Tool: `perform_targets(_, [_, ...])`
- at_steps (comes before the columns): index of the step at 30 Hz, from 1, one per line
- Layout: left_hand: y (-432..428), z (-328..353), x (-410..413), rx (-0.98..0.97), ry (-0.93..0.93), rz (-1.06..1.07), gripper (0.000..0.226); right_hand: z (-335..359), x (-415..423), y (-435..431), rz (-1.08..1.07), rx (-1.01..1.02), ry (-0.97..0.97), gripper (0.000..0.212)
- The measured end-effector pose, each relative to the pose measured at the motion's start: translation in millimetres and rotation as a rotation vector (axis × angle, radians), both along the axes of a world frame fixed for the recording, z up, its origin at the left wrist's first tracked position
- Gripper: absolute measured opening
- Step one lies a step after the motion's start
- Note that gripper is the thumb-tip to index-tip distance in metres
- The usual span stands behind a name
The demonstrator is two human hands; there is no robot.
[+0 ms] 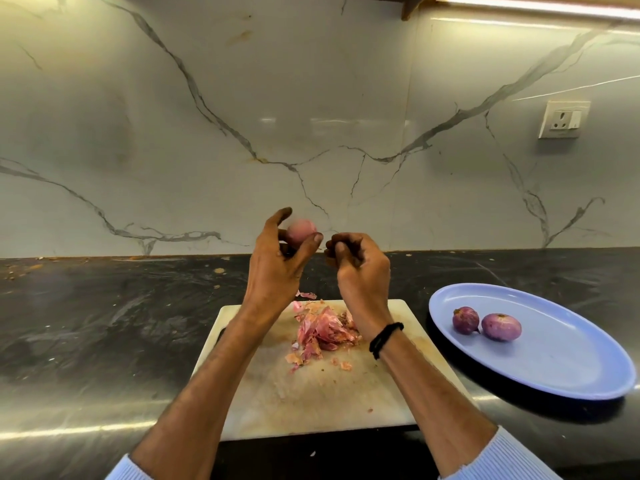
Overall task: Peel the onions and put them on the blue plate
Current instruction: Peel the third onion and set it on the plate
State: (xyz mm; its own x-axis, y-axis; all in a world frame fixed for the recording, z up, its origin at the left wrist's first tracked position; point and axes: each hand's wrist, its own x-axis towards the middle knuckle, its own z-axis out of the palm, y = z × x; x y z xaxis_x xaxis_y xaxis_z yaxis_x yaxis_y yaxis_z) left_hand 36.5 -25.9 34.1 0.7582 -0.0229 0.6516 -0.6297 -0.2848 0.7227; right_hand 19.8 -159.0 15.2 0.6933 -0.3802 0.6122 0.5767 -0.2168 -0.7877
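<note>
Peeling is well under way, judging by how things lie. At the far left the dark worktop carries only a few crumbs and scraps near the wall; no unpeeled onions show there or anywhere else in view.

Left of centre, the left hand is raised above the worktop and grips a small onion between thumb and curled fingers, with the forefinger lifted over its top. The onion is blurred. Its surface looks pale pink and smooth, so most of the dry skin seems to be off, though I cannot tell whether any scraps remain on the hidden side.

Just beside it, the right hand has its fingers curled in against the thumb, close to the onion but not touching it. No skin is visible in that hand, and a tiny flake held there would be too small to make out.

Below both hands lies the board with a heap of pink skins near its far edge and a few loose bits around it.

To the right, the blue plate sits on the worktop just beside the board. Two peeled onions lie on its near-left part, close together.

So two onions appear done and placed, and a third is nearly peeled. What seems left is to clear any last skin and set it on the plate.
</note>
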Motion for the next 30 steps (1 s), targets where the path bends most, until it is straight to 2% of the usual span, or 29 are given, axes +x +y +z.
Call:
perform_targets(2, [1.0,-0.6,2.8,-0.022,0.034,-0.001,0.078,2.3,0.0,-2.4,0.023,0.043,0.013,0.015])
perform_targets(4, [2.9,-1.5,5.6,-0.004,0.035,-0.014,0.074,4.0,-1.2,-4.9,0.02,0.025,-0.002,0.015])
perform_targets(11, [4.1,4.1,3.6,0.046,0.066,-0.084,0.067,2.5,-0.5,-3.8,-0.113,-0.433,-0.222,0.042])
perform_targets(14, [4.7,6.8,-3.2,0.0,0.068,-0.138,0.061,0.5,1.3,-4.2,-0.121,-0.489,-0.248,0.038])
perform_targets(20, [7.3,10.4,-7.8,-0.001,0.071,-0.195,0.064,4.4,-1.0,-8.9,-0.068,-0.403,-0.223,0.022])
perform_targets(25, [5.8,10.3,-10.5,-0.013,0.104,-0.254,0.055,4.5,0.0,-10.3,0.02,-0.293,-0.136,0.028])
perform_targets(30, [8.0,11.5,-10.9,0.051,0.106,-0.276,0.061,3.5,5.5,-10.9,0.171,-0.085,-0.062,0.027])
